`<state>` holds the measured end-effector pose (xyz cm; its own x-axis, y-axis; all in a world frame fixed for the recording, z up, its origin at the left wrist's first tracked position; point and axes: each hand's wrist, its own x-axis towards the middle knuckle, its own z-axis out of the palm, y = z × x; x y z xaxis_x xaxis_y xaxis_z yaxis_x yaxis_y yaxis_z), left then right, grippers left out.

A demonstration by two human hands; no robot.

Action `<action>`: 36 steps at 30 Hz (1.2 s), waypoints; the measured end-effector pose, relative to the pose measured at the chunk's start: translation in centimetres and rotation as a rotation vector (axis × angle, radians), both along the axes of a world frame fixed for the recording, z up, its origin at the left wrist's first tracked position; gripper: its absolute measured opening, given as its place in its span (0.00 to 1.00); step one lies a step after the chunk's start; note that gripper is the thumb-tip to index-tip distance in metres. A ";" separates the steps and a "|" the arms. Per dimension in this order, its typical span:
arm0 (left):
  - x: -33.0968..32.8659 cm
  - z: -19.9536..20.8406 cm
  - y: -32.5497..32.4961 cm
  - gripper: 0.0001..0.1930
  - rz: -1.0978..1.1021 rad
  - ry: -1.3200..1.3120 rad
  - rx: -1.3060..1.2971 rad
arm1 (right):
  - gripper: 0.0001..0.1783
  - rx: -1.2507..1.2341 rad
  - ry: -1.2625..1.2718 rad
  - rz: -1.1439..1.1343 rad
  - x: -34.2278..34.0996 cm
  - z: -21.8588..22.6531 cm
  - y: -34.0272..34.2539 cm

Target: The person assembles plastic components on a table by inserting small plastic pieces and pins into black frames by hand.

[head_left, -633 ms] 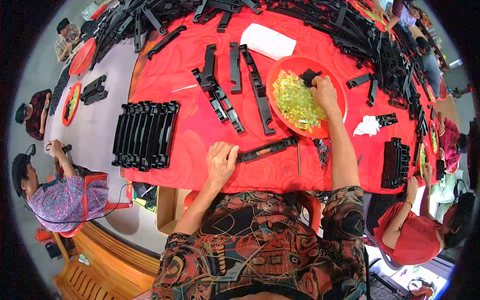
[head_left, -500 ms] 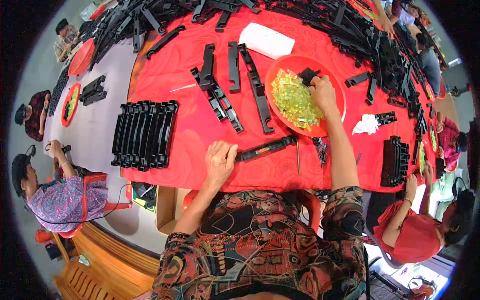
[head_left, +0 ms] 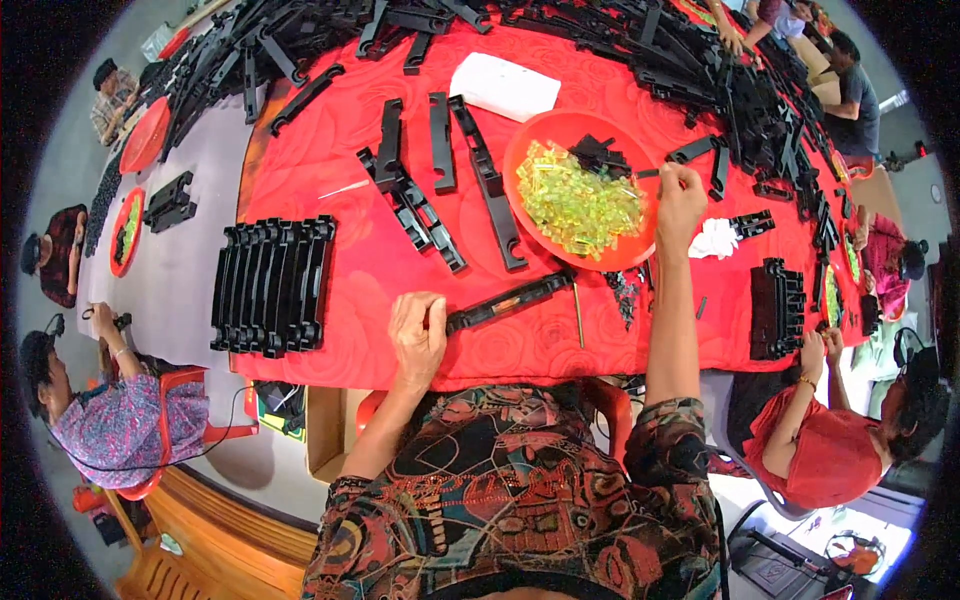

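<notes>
My left hand (head_left: 417, 335) is closed around the near left end of a long black plastic bar (head_left: 515, 301), which slants up to the right over the red cloth. My right hand (head_left: 680, 203) pinches a small thin black strip (head_left: 648, 174) above the right rim of a round red plate (head_left: 640, 245). In that plate lies a heap of clear yellow-green pieces (head_left: 570, 205), with small black pieces (head_left: 600, 155) at its far side. A thin brownish rod (head_left: 579, 315) lies just right of the bar, and small black bits (head_left: 625, 295) are scattered below the plate.
Several black bars (head_left: 272, 285) stand in a row on the left; others (head_left: 440, 142) lie beyond my hands. A large pile of black parts (head_left: 690, 60) lines the far edge. A white packet (head_left: 505, 86) and crumpled tissue (head_left: 714, 238) are near the plate. Co-workers sit on both sides.
My right hand has come out of the plate and moved right, now with a thin black strip in its fingers. My left hand keeps hold of the bar. The whole view has shifted slightly.
</notes>
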<state>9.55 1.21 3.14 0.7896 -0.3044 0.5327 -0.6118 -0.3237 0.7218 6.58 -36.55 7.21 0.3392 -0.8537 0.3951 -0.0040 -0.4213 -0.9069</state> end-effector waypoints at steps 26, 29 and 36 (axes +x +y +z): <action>-4.6 4.3 -0.6 0.12 -0.515 1.201 -0.397 | 0.07 0.193 0.035 0.641 -8.2 0.1 22.3; -4.3 4.6 -0.2 0.11 -0.515 1.311 -0.410 | 0.11 0.131 0.106 0.768 -9.2 1.4 21.4; -4.3 4.3 0.3 0.13 -0.692 1.541 -0.460 | 0.13 0.190 0.047 0.990 -9.6 -0.1 20.5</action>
<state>5.29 1.51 7.44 0.4145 -0.8266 -0.3807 0.7354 0.0578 0.6752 -3.05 -16.04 7.14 0.9412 -0.2269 0.2502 0.2323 -0.1029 -0.9672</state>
